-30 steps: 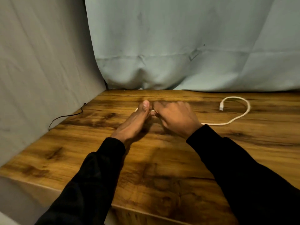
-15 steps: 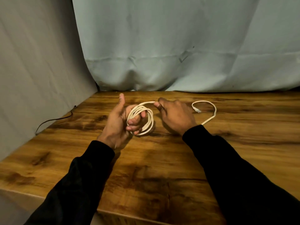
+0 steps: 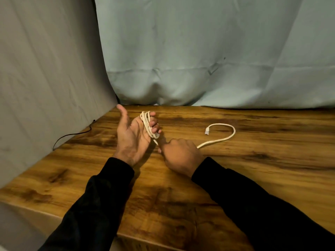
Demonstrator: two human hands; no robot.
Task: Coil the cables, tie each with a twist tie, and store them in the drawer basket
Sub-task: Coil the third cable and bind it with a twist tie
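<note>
the left hand [image 3: 133, 136] is raised above the wooden desk [image 3: 253, 178] with the palm turned up and the thumb pointing away. its fingers are curled, and several loops of the white cable [image 3: 147, 126] are wound around them, so this hand holds the coil. the right hand [image 3: 179, 156] is lower, just beside the left one, back of the hand toward the camera, with the fingers curled. the cable runs from the coil down to this hand and comes out again on its right side, so it seems to grip the cable, but the fingertips are hidden.

the free part of the cable lies on the desk to the right of the right hand. it goes away from the hand, makes a curve and comes back, and ends in a small white plug [image 3: 207, 131] that rests on the wood.

a thin black wire [image 3: 72, 135] lies at the left edge of the desk, against the grey cloth [image 3: 45, 78]. a pale blue cloth [image 3: 199, 51] hangs behind the desk. both arms wear black sleeves [image 3: 253, 201].
</note>
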